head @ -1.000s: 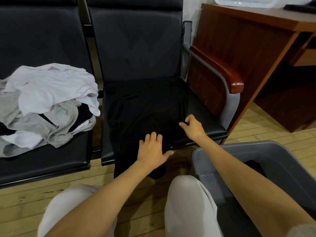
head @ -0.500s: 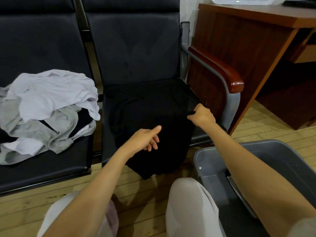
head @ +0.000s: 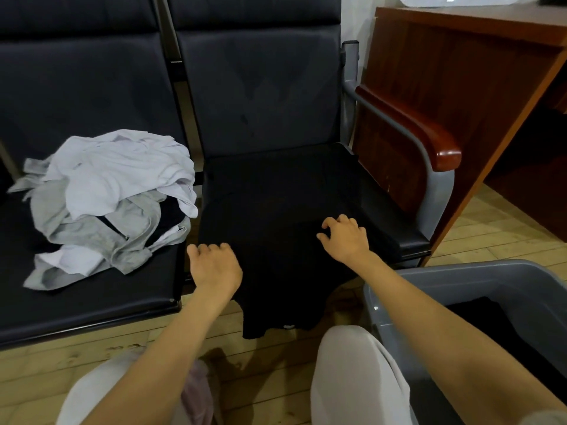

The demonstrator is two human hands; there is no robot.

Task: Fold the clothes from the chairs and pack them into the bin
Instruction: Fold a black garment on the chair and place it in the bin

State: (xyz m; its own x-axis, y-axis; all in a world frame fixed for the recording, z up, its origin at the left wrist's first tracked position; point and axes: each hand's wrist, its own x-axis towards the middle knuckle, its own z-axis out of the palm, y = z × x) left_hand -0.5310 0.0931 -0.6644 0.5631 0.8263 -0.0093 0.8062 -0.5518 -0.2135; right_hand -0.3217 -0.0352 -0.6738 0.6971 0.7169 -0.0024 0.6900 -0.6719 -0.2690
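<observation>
Black garment (head: 276, 216) is spread on the right chair (head: 260, 102) seat, w/ the near end hanging off the front edge. My left hand (head: 214, 268) is at its left edge, fingers curled. Right hand (head: 345, 237) sits on top, fingers bent, tips on the fabric. Cant tell if either actually has a grip tbh. Pile (head: 116, 191) of white n grey clothes on the left chair (head: 76, 87). Bin (head: 506, 286) is on the floor by my right knee, smth dark inside.
</observation>
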